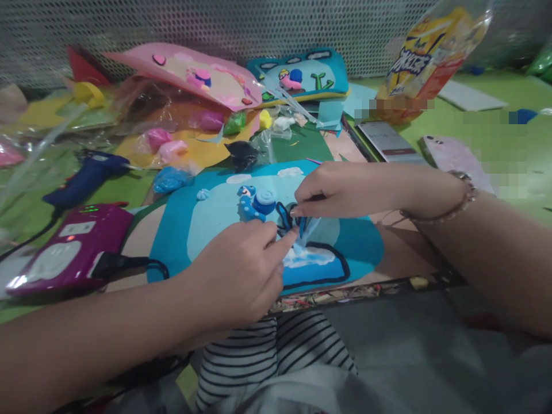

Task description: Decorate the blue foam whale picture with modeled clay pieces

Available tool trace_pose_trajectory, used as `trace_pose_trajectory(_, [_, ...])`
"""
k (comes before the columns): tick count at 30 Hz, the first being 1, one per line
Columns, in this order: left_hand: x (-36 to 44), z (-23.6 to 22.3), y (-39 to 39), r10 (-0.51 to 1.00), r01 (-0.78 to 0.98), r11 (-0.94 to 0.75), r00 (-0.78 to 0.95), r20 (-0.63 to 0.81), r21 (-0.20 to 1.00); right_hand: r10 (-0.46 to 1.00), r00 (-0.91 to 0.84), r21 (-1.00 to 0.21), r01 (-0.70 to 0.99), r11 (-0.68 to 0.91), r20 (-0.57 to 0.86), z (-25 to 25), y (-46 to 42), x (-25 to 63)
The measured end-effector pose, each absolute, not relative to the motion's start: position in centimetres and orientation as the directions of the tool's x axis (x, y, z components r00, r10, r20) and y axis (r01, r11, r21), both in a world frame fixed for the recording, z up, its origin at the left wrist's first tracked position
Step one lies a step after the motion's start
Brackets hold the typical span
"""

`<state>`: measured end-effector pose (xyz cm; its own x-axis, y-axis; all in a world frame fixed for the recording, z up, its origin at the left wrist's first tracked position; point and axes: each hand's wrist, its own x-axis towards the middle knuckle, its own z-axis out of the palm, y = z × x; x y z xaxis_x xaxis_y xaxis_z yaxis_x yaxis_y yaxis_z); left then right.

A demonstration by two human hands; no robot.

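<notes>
A blue clay snail (255, 201) with a spiral shell lies on a rounded blue foam sheet (172, 230). To its right is a blue clay leaf shape with black outlines (282, 217), partly hidden by my fingers. My right hand (340, 187) comes in from the right with thumb and index finger pinched at this leaf shape. From the left, my left hand (241, 270) touches the base of the leaf shape with its outstretched index finger; its other fingers are curled in, and what they hold, if anything, is hidden. Below lies a black-edged blue and white clay patch (314, 261).
At left are a purple power strip (64, 250) and a dark blue glue gun (88, 175). Bagged clay lumps, such as a blue one (171, 180), lie behind the sheet. Two decorated foam boards (340, 63) lean at the back. Phones (390, 141) and a snack bag (426, 63) are at right.
</notes>
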<state>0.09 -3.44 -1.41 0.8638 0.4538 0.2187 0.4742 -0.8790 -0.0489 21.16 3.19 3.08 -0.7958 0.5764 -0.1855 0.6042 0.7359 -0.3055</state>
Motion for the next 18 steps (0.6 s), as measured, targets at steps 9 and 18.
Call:
trace_pose_trajectory(9, [-0.07,-1.33,-3.40,0.477,0.484,-0.874,0.831,0.285,0.052,0.532,-0.818,-0.368,0.574,0.731,-0.220,3.03,2.53,20.55])
trace_pose_trajectory(18, [-0.23,-1.22,-3.47,0.362,0.407,-0.913,0.819,0.444,-0.007,0.556,-0.795,-0.356,0.606,0.712,-0.241,2.13,2.39,20.30])
